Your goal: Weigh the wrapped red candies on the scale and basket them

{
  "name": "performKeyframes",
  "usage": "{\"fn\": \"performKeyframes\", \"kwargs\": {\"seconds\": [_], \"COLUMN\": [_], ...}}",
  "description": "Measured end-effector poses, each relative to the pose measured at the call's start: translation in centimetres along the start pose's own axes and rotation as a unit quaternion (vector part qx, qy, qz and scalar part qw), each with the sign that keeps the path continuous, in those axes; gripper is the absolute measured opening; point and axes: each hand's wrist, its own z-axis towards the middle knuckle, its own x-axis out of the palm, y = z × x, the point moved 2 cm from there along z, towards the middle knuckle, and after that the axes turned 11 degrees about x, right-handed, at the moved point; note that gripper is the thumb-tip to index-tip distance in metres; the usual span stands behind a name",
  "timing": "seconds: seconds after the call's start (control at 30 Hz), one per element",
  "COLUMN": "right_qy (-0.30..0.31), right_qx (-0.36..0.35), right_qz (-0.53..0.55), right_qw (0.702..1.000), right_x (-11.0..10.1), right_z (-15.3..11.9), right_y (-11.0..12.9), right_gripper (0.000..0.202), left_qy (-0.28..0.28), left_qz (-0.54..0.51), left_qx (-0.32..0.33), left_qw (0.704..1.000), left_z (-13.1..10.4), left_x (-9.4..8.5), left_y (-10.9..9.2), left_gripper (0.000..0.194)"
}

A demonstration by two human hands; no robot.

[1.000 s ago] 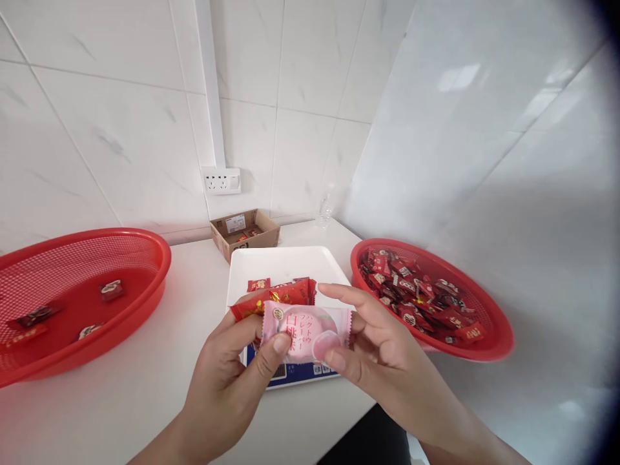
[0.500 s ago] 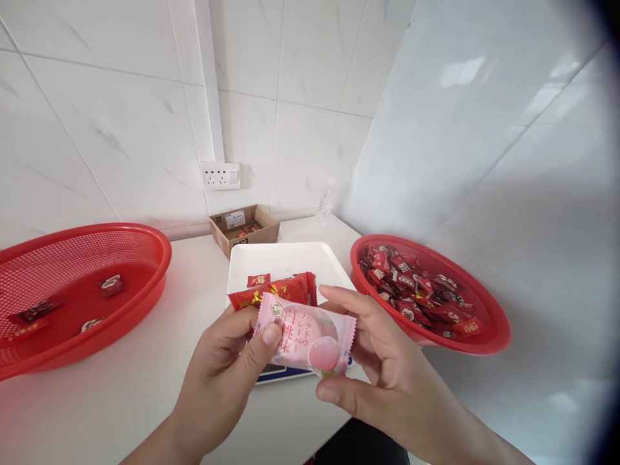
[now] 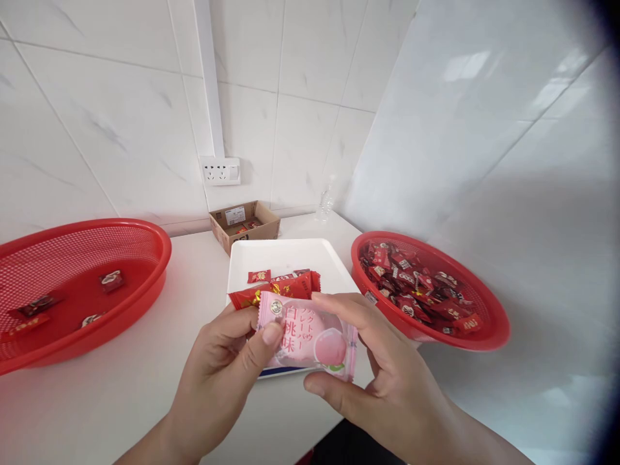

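Between thumb and fingers, my left hand holds the left end of a pink wrapped packet with a peach picture, together with red and gold packets behind it. My right hand curves round the pink packet's right end, index finger along its top edge and thumb at its lower edge. Behind the hands is a white tray on a scale, where a small red packet lies. The scale's blue front is mostly hidden by the hands and packets.
On the left stands a red basket with a few packets. A fuller red basket is on the right. Behind the tray are a cardboard box with packets and a clear plastic object by the wall.
My right hand has moved slightly left, and its index finger now rests against the top edge of the pink packet. The packet's right end has tilted down a little.
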Motion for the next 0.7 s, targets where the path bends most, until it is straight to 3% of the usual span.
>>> {"fn": "performKeyframes", "kwargs": {"seconds": [0.37,0.7], "right_qy": [-0.038,-0.059], "right_qx": [-0.068,-0.102], "right_qz": [0.017,0.010], "right_qw": [0.997,0.993], "right_x": [-0.15,-0.15], "right_z": [0.61,0.73], "right_y": [0.78,0.97], "right_gripper": [0.030,0.014], "left_qy": [0.082,0.081], "left_qz": [-0.085,-0.076], "left_qx": [-0.035,-0.042], "left_qw": [0.992,0.993], "left_z": [-0.04,-0.17], "left_x": [0.24,0.41], "left_y": [-0.45,-0.74], "left_gripper": [0.014,0.019]}}
